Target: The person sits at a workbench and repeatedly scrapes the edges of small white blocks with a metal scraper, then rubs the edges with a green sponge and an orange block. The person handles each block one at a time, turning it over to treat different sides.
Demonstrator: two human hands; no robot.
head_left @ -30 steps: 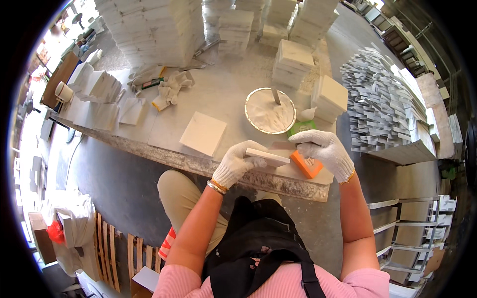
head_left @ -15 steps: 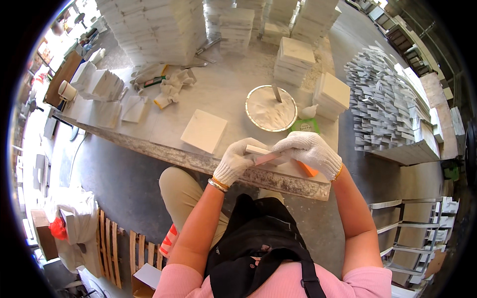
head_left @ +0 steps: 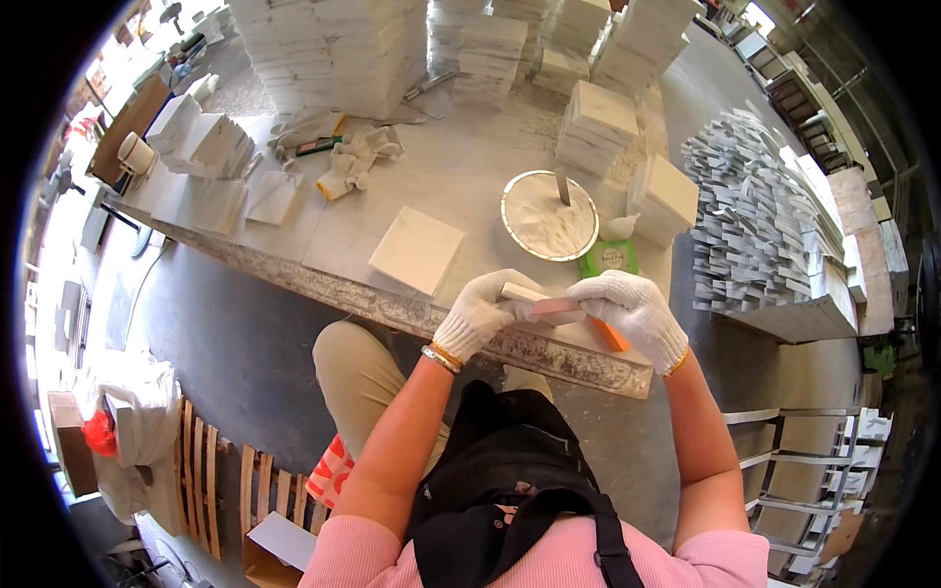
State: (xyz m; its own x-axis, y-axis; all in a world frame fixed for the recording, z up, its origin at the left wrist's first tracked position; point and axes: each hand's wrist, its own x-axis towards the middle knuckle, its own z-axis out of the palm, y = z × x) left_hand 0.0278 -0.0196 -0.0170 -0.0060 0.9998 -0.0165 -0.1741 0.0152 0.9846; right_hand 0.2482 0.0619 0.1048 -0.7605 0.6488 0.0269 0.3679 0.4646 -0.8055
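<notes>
My left hand (head_left: 478, 314), in a white knit glove, is closed round a white marble tile (head_left: 524, 294) held edge-up above the table's front edge. In my gloved right hand (head_left: 637, 312) a flat pinkish sanding pad (head_left: 556, 312) is pinched, resting against the tile's near edge. An orange block-like piece (head_left: 610, 335) lies just below the right hand, partly covered by it. Beyond the hands stands a bowl of white paste (head_left: 505, 227) with a putty knife (head_left: 563, 189) stuck in it. A green packet (head_left: 610, 259) lies beside the bowl.
One square tile (head_left: 417, 251) lies flat left of the bowl. Tile stacks (head_left: 594, 125) rise at the back and right. Crumpled gloves (head_left: 358, 162) lie at the left. A pallet of cut stone pieces (head_left: 750, 211) stands right of the table; a metal rack (head_left: 794, 461) is lower right.
My right hand has drawn slightly right and down with the sanding pad, so more of the pad shows. The left hand still holds the tile. The whole view has shifted a little.
</notes>
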